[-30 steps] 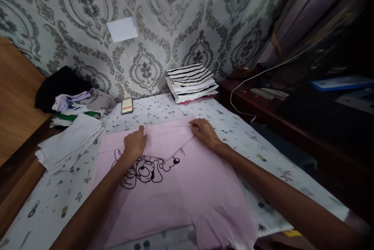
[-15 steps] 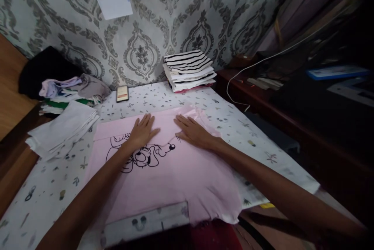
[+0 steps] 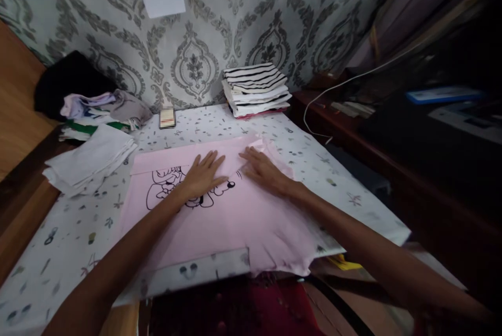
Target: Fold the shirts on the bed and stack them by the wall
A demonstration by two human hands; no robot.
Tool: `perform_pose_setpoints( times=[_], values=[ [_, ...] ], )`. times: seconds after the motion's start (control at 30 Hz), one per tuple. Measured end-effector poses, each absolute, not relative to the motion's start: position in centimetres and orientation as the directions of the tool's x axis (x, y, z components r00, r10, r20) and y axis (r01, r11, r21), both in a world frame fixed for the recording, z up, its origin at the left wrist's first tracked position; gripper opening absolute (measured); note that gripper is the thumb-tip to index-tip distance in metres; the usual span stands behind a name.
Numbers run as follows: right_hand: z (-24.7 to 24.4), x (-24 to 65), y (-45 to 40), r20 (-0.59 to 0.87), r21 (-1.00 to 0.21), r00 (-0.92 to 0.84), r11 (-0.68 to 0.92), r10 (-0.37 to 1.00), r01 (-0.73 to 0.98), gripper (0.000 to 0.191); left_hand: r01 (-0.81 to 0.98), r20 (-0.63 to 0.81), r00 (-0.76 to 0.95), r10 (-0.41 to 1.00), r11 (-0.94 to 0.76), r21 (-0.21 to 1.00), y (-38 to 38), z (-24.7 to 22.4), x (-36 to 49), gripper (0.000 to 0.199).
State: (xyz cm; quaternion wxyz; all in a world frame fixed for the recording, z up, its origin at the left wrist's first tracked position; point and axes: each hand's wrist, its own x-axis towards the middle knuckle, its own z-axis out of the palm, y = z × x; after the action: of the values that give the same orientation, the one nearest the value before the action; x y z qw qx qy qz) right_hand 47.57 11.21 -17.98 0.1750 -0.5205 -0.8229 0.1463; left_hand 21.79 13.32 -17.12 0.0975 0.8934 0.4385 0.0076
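A pink garment [image 3: 235, 226] with a black cartoon line drawing lies spread on the patterned white table cover [image 3: 349, 205]. My left hand [image 3: 204, 172] rests flat on it, fingers spread, over part of the drawing. Just to the right, my right hand [image 3: 262, 167] lies palm down on the same cloth near its far edge, with the fingers stretched out. The two hands are apart, and neither grips anything. Wrinkles show at the garment's right side, and its near edge reaches the table's front edge.
Folded clothes with a striped one on top [image 3: 257, 87] stand by the wall. White folded cloths [image 3: 90, 160] and a heap of clothes [image 3: 129, 108] lie at the left. A small framed card [image 3: 167, 117] stands behind the garment. A white cable [image 3: 345, 82] runs over the dark furniture at the right.
My left hand has slid right across the garment, nearer my right hand, and covers more of the drawing's middle. The camera view has shifted slightly.
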Motion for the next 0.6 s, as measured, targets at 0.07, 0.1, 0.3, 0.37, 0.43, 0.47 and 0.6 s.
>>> perform_pose_setpoints(
  times=[0.07,0.1,0.3,0.37,0.43,0.47,0.6],
  values=[
    [-17.4,49.0,8.7,0.201,-0.455,-0.341,0.396,0.918,0.798,0.056,0.761,-0.048,0.638,0.768,-0.621,0.186,11.8,-16.9,20.4,0.080],
    [-17.3,49.8,7.1,0.238,-0.472,-0.299,0.379,0.924,0.796,0.055,0.752,-0.040,0.649,0.760,-0.631,0.192,10.8,-16.9,19.5,0.079],
    [-17.8,52.8,-4.6,0.298,-0.710,0.215,0.065,0.930,0.701,0.034,0.722,-0.025,0.682,0.731,-0.668,0.179,3.4,-16.9,12.7,0.069],
    [-18.5,52.3,-8.3,0.228,-0.776,0.323,-0.029,0.919,0.630,0.033,0.720,-0.011,0.685,0.728,-0.675,0.163,1.5,-17.3,10.5,0.067],
    [-19.5,51.4,-11.3,0.134,-0.830,0.363,-0.095,0.922,0.549,0.036,0.714,0.000,0.693,0.721,-0.686,0.142,0.0,-17.8,8.6,0.067],
    [-20.1,50.8,-12.5,0.091,-0.854,0.377,-0.123,0.922,0.506,0.037,0.708,0.010,0.699,0.715,-0.694,0.131,-0.6,-18.0,7.7,0.067],
    [-23.3,49.1,-14.7,-0.046,-0.914,0.358,-0.184,0.933,0.361,0.035,0.689,0.036,0.716,0.697,-0.715,0.117,-2.3,-17.8,4.8,0.067]
  ],
)
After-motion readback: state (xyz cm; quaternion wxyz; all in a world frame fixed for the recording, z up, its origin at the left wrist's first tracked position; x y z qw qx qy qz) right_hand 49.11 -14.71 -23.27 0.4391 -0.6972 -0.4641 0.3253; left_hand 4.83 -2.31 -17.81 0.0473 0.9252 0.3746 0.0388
